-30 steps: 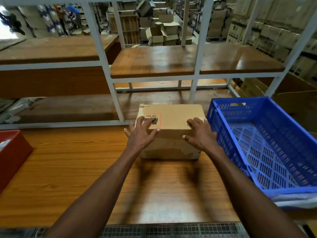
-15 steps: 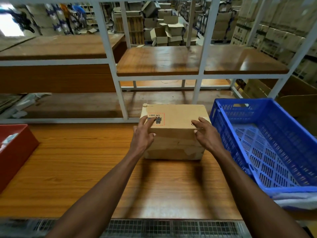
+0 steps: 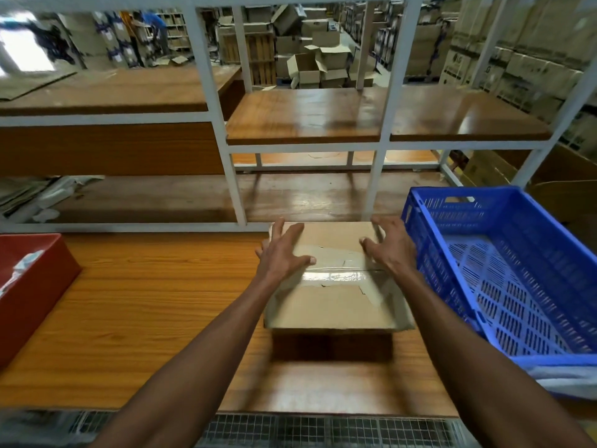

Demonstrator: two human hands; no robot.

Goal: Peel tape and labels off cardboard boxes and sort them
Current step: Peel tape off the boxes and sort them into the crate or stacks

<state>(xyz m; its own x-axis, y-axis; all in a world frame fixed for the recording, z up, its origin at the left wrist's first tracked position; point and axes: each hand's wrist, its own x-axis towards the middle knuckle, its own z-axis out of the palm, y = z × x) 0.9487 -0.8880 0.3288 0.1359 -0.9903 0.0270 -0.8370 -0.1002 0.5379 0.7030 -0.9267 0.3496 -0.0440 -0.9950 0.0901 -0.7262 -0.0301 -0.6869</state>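
Gripping the taped cardboard box (image 3: 336, 299) between them, left hand (image 3: 282, 253) and right hand (image 3: 389, 248), fingers spread over its far edge

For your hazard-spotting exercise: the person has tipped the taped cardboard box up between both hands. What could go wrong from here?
1. The cardboard box is tilted off the table, held only at its far corners by the left hand and right hand; it could slip from that grip.
2. The blue crate sits close beside it, so the box may knock it.
3. The clear tape looks torn and may peel off in fragments.
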